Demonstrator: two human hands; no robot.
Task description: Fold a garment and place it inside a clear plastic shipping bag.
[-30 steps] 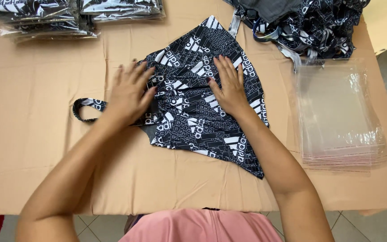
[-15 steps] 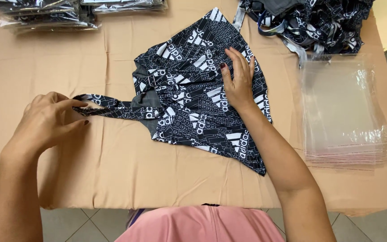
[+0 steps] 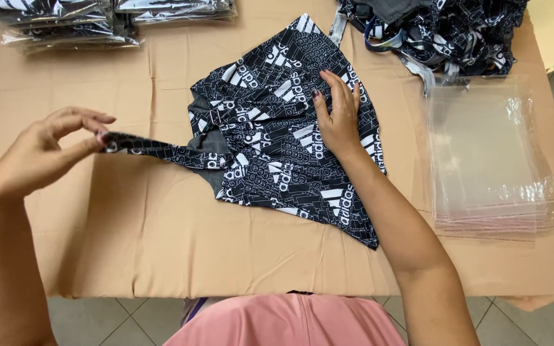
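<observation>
Black-and-white top (image 3: 277, 138) lies on the tan table (image 3: 129, 243). My left hand (image 3: 46, 150) pinches its strap (image 3: 152, 150) and pulls it sideways. My right hand (image 3: 338, 115) lies flat and open, pressing the cloth down.

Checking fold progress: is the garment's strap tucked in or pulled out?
Pulled out: the left hand pinches the strap taut, leftward off the garment.

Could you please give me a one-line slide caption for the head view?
Left hand pinches a strap of a black-and-white garment; right hand presses it flat on the table.
</observation>
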